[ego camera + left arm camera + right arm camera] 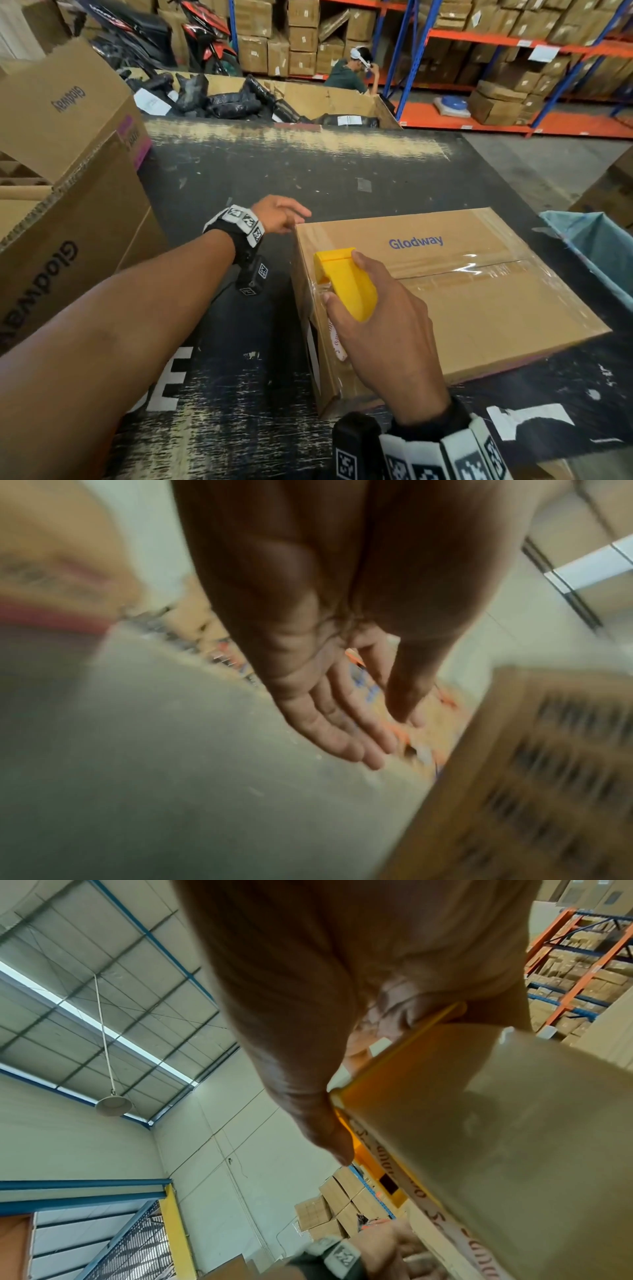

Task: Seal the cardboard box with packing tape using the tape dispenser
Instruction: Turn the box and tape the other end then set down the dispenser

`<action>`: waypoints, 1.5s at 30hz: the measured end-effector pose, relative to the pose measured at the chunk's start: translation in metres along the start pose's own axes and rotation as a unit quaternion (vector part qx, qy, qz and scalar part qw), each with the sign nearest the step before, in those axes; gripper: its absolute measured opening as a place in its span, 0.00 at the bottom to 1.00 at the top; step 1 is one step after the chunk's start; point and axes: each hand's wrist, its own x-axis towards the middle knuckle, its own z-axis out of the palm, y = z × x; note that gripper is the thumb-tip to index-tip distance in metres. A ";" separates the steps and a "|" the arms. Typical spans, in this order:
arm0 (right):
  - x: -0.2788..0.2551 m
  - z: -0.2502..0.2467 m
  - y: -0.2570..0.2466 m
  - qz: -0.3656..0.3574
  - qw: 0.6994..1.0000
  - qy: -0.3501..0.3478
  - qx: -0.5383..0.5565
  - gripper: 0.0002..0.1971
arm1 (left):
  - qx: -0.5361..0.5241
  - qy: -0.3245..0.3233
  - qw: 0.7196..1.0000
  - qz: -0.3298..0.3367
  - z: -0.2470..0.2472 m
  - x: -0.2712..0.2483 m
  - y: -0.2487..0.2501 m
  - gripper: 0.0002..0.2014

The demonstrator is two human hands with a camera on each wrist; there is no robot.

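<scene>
A closed cardboard box (479, 301) marked "Glodway" lies on the dark table, with clear tape shining along its centre seam. My right hand (387, 329) grips the yellow tape dispenser (346, 284) at the box's left edge, where the tape bends down over the side. In the right wrist view the dispenser (404, 1096) and its tape roll (534, 1150) fill the frame under my thumb. My left hand (279, 216) reaches to the box's far left corner with straight fingers and holds nothing. The left wrist view shows those fingers (342, 731) spread, blurred.
Large open cardboard boxes (68, 192) stand at the left of the black table (274, 161). A bin with a blue liner (596, 246) sits at the right. Behind are a carton of black parcels (239, 99), a seated person (352, 72) and shelves of boxes.
</scene>
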 end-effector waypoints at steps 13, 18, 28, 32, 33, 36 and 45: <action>-0.016 -0.009 -0.004 0.015 1.000 -0.005 -0.019 0.35 | -0.073 -0.024 0.991 0.108 0.019 -0.017 -0.019 0.19; -0.093 -0.038 0.016 0.040 0.999 -0.023 -0.029 0.36 | -0.056 -0.007 0.992 0.114 0.022 -0.018 -0.022 0.15; -0.175 -0.019 0.054 0.095 0.988 -0.026 -0.121 0.38 | -0.034 0.011 0.992 0.124 0.025 -0.017 -0.025 0.13; -0.160 0.000 0.062 0.116 0.977 -0.116 -0.139 0.34 | -0.031 0.017 0.992 0.123 0.026 -0.023 -0.023 0.15; -0.156 0.004 0.067 0.118 0.973 -0.133 -0.147 0.34 | -0.029 0.017 0.992 0.124 0.027 -0.023 -0.022 0.16; -0.158 0.013 0.078 0.163 0.957 -0.199 -0.136 0.33 | -0.014 0.029 0.991 0.126 0.029 -0.025 -0.019 0.20; -0.149 -0.010 0.116 0.097 0.991 -0.050 0.080 0.30 | 0.153 0.193 0.929 0.275 0.053 -0.080 0.002 0.15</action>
